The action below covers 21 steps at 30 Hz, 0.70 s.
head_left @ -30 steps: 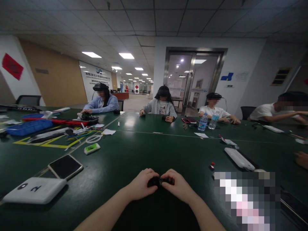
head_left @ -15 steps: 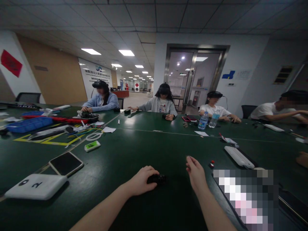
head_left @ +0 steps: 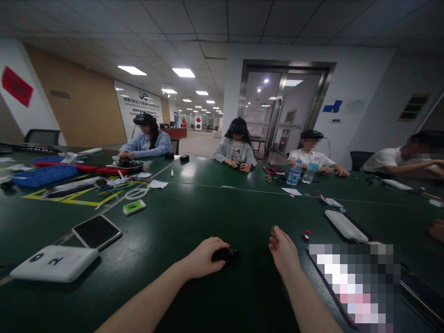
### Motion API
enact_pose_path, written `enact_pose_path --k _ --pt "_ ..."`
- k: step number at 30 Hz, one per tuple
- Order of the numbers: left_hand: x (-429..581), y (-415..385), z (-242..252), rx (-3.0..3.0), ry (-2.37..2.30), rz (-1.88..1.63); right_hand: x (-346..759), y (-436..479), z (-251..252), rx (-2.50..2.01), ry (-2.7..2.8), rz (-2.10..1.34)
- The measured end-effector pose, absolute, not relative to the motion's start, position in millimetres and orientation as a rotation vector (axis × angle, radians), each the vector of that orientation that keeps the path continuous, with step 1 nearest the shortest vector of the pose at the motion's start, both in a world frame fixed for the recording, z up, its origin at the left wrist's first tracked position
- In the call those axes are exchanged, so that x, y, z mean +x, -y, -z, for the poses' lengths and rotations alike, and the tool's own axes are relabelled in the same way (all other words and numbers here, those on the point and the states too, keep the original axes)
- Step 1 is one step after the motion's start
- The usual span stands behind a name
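My left hand (head_left: 204,259) is wrapped around a short black cylinder-like object (head_left: 231,254), holding it low at the table top. Its exposed end has ridges and points right; the fingers cover the rest, and its exact kind cannot be made out. To the right, my right hand (head_left: 285,252) is raised a little, thumb and fingertips pinched together. Whatever may be between those fingertips is too small to name. Beside it on the table lies a small red-and-white item (head_left: 305,236).
A white power bank (head_left: 57,263) and a phone (head_left: 97,231) lie left. On the right are a white elongated device (head_left: 347,226) and a pixelated flat panel (head_left: 350,282). Water bottles (head_left: 310,171), a blue tray (head_left: 45,175) and several people sit farther off.
My right hand has turned slightly, still pinched; my left hand keeps its hold on the black object. The person opposite has drawn an outstretched arm back from a small black box.
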<state>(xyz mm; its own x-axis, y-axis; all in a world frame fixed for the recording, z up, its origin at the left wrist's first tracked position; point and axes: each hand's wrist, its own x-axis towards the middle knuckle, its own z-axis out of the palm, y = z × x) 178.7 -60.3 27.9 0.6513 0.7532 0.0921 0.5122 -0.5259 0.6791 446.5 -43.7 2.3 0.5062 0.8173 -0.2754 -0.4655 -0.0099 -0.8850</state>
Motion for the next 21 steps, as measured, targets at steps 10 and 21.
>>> enact_pose_path --k 10,21 --pt "177.9 61.0 -29.1 2.227 -0.984 -0.493 442.1 44.7 -3.4 -1.242 0.386 -1.07" --pt "178.4 60.4 -29.4 2.225 -0.966 -0.502 440.7 46.2 -0.6 -1.312 0.515 -1.027"
